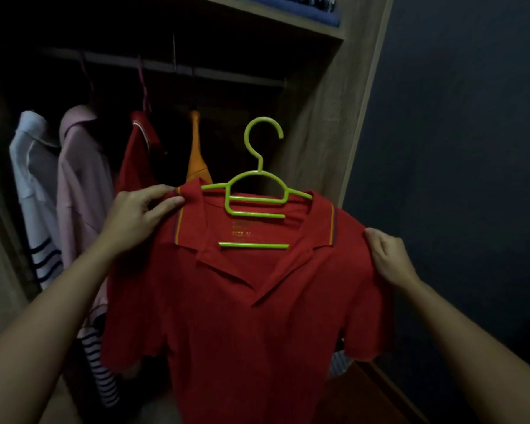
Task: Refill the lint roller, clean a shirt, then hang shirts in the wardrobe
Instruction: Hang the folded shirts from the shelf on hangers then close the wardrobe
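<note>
- A red shirt [242,301] sits on a green hanger [257,194], held up in front of the open wardrobe [325,96], not yet on the rail.
- The left hand [135,218] is pinched shut on the shirt's collar and shoulder near one end of the hanger.
- The right hand [386,258] is closed on the cloth at the other shoulder, past the hanger's tip.
- The step in hand looks like squaring the shirt on the hanger before hanging it.
- To do it well, I would pull each shoulder seam evenly over the hanger's arms, so the collar sits centred round the hook.
- The right shoulder seems to droop lower than the left, so it likely needs drawing up first.
- Then one hand should take the hook and lift it to the rail [166,67], aiming for the free stretch at the right.
- A white shirt [34,179], a pink shirt [83,185], another red one [135,160] and an orange garment [196,148] hang on the rail.
- Folded blue cloth [303,10] lies on the shelf above.
- The room is dim, with a dark wall [456,148] to the right; no bench shows.
</note>
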`<action>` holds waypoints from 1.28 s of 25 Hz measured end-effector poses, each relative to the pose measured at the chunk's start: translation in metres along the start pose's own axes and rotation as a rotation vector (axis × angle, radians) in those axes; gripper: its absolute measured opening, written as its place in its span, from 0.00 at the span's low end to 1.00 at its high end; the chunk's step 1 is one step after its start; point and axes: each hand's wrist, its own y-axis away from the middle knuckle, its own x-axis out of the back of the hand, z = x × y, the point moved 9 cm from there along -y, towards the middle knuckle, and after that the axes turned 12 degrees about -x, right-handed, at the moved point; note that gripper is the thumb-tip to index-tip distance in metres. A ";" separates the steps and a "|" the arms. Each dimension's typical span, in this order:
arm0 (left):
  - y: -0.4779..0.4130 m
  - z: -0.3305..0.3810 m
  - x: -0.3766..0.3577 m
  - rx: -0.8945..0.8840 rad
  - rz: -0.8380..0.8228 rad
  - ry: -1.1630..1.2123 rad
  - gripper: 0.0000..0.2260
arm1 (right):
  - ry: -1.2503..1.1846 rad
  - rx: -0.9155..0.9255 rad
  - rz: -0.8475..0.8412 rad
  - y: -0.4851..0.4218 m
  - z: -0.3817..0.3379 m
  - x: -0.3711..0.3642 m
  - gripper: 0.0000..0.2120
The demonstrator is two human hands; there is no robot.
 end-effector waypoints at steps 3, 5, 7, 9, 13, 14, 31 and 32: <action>0.005 -0.004 -0.007 0.012 -0.010 -0.027 0.12 | 0.161 -0.136 -0.089 -0.011 0.027 -0.015 0.15; 0.011 -0.010 -0.014 0.034 -0.010 -0.080 0.20 | 0.208 -0.142 -0.098 -0.013 0.018 -0.021 0.09; 0.016 -0.006 -0.018 0.078 0.006 -0.142 0.23 | 0.132 -0.003 0.140 -0.011 -0.027 -0.005 0.14; 0.019 0.009 -0.018 0.147 0.032 -0.247 0.23 | -0.018 0.099 0.200 0.003 -0.081 -0.007 0.13; 0.013 0.067 -0.024 0.181 0.048 -0.537 0.14 | -0.374 -0.186 -0.446 0.017 -0.147 -0.103 0.18; 0.011 0.079 -0.028 0.188 0.015 -0.552 0.13 | -0.475 -0.265 -0.513 0.014 -0.155 -0.120 0.18; -0.129 -0.076 -0.046 0.600 -0.071 0.064 0.36 | -0.639 -0.186 -0.483 -0.130 -0.208 -0.142 0.13; -0.132 -0.083 -0.059 0.645 -0.118 0.127 0.33 | -0.612 -0.157 -0.490 -0.140 -0.214 -0.142 0.12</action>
